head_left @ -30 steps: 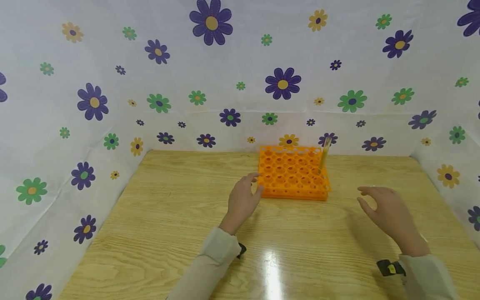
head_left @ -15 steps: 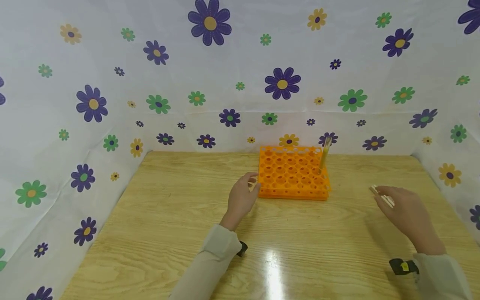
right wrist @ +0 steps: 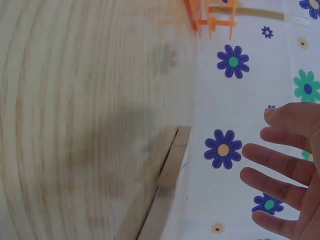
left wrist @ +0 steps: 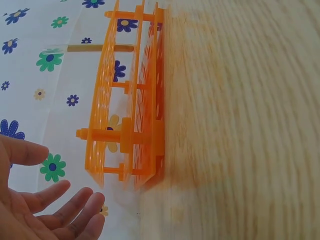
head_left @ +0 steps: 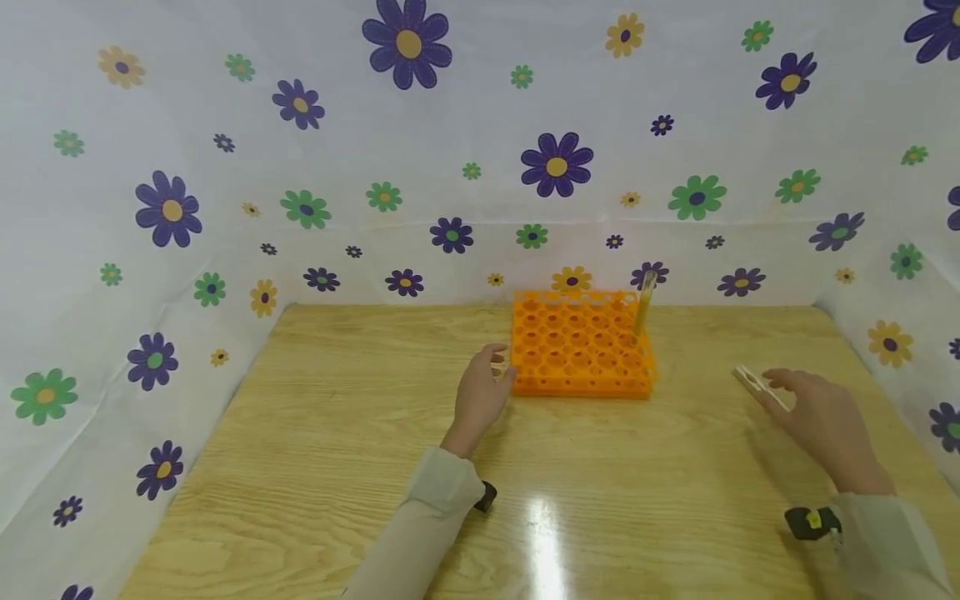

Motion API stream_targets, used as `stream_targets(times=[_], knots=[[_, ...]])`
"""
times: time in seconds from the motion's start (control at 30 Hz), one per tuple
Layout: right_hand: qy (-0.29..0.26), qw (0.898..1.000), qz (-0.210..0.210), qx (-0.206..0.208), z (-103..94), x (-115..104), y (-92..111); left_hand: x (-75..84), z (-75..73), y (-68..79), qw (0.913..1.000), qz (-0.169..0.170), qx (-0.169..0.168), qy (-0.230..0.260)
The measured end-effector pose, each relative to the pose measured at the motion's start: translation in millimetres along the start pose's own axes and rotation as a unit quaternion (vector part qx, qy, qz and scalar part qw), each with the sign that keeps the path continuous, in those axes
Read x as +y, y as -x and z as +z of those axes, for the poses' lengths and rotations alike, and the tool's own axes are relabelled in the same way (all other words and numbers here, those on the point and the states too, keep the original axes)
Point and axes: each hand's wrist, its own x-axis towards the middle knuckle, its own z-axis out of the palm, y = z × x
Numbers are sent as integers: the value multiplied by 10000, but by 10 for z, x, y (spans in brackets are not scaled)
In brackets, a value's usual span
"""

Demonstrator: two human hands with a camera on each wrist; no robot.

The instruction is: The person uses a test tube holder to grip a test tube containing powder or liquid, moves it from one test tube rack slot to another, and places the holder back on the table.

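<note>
In the head view, my left hand (head_left: 482, 400) is beside the left end of an orange test tube rack (head_left: 577, 385). Its fingers are loosely bent and hold nothing, and the left wrist view shows a gap between the fingertips (left wrist: 95, 200) and the rack. One test tube (head_left: 643, 310) with yellowish liquid leans in a hole at the rack's right side. My right hand (head_left: 825, 421) hovers over a pale wooden test tube clamp (head_left: 753, 382) lying on the table, hiding its rear part. The right wrist view shows the fingers spread, apart from the clamp (right wrist: 172, 165).
The wood-grain table (head_left: 337, 467) meets a white sheet with flower prints (head_left: 420, 150) at the back and both sides. The rack stands near the back edge. Light glares off the table (head_left: 545, 542) at the front middle.
My right hand has shifted to the right, uncovering the front end of the wooden clamp. My left hand has stayed by the rack. The head view has turned slightly.
</note>
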Motion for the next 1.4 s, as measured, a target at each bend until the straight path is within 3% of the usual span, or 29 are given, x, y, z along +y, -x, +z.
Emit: stream_targets(times=[0.47,0.8,1.13,1.4], knots=[[-46,9876,781,-1362,5,219,19,-76,36,-69,9954,-619,-219,700],[-66,9738,1100,-1991,35,308,26,-128,76,-105,9937,-763,-297,766],[-107,9741,994,-2027,77,305,29,-163,125,-159,9952,-725,-223,613],[-121,9735,944,-2078,100,313,22,-160,127,-167,9931,-683,-169,942]])
